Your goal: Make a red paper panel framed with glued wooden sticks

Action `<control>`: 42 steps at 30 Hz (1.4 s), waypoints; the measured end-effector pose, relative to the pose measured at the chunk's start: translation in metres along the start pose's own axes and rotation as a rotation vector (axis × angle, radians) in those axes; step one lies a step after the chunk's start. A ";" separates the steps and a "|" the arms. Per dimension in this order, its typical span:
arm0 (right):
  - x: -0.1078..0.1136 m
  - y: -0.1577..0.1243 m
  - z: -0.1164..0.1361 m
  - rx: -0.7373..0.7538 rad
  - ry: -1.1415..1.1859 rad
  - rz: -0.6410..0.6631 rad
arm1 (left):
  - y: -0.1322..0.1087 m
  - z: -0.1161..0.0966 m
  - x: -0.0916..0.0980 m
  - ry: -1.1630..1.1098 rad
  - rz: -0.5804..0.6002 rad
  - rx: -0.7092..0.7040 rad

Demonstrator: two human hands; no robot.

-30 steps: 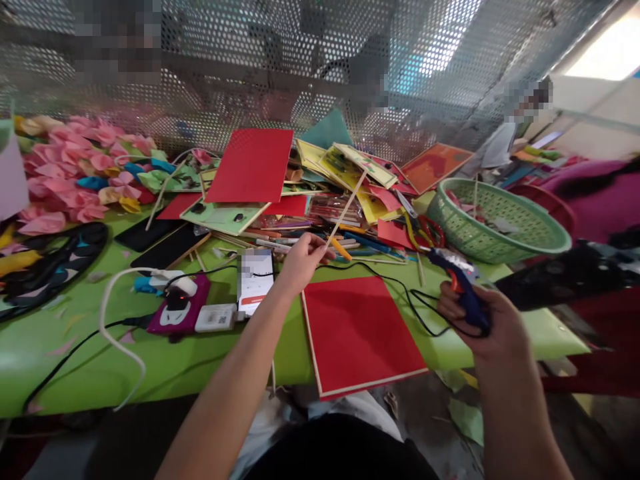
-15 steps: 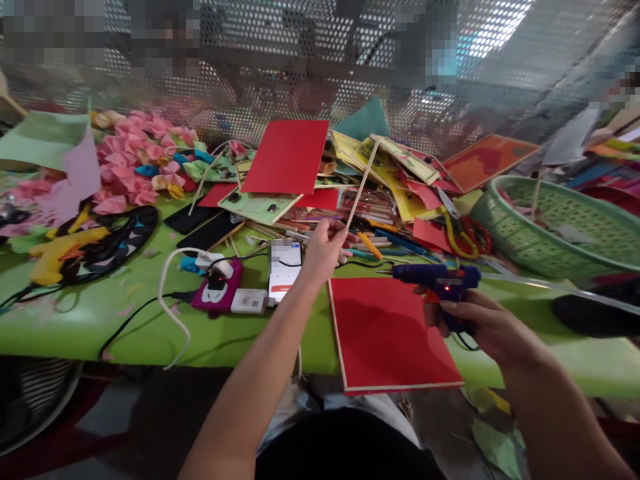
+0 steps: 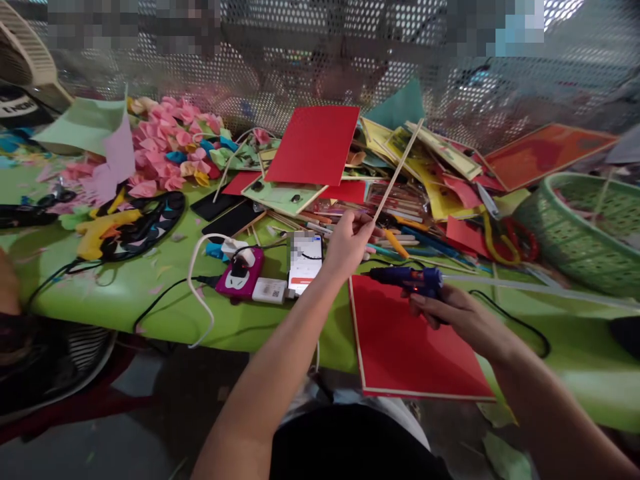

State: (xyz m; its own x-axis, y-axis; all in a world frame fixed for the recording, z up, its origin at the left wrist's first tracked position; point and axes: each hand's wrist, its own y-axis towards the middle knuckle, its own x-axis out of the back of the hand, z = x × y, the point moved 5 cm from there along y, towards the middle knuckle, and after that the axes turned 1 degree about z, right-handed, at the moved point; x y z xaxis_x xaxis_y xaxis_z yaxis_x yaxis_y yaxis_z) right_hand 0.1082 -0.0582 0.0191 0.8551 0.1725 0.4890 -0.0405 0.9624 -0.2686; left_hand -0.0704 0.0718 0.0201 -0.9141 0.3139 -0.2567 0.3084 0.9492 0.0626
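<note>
Between the closed fingers of my left hand (image 3: 350,241) is the lower end of a thin wooden stick (image 3: 399,170), which slants up to the right. My right hand (image 3: 453,310) is wrapped round a blue glue gun (image 3: 420,280), its nozzle pointing left and a long clear glue stick (image 3: 540,288) running out behind it. Under the gun lies a red board (image 3: 410,340) with pale strips along its left and front edges. The nozzle is over the board's back left corner, below my left hand.
A phone (image 3: 305,263) and a purple power strip (image 3: 241,273) with cables lie left of my forearm. Behind are pens, scissors (image 3: 495,240), a red sheet (image 3: 315,145) and pink paper flowers (image 3: 170,140). A green basket (image 3: 580,227) stands right, a yellow glue gun (image 3: 107,230) left.
The view has shifted, so the table's things appear further right. My right hand has brought the blue glue gun left, closer to my left hand and the stick. Both grips look the same.
</note>
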 end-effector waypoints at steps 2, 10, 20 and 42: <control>-0.002 0.002 0.000 0.001 -0.017 -0.007 | -0.001 -0.001 -0.001 -0.006 0.007 -0.004; -0.006 0.006 -0.008 0.013 -0.114 0.006 | -0.002 -0.005 -0.003 -0.026 0.003 0.032; -0.007 0.010 -0.003 0.032 -0.192 -0.008 | -0.003 -0.004 -0.003 -0.007 0.011 -0.003; -0.002 0.007 -0.001 0.018 -0.267 -0.047 | -0.002 -0.002 -0.003 -0.012 0.013 -0.018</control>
State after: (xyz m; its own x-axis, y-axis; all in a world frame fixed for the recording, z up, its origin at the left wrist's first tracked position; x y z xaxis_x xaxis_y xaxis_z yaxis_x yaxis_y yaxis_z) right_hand 0.1065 -0.0518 0.0156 0.6895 0.1741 0.7031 -0.0152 0.9740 -0.2262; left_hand -0.0690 0.0690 0.0226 -0.9067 0.3264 -0.2672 0.3155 0.9452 0.0839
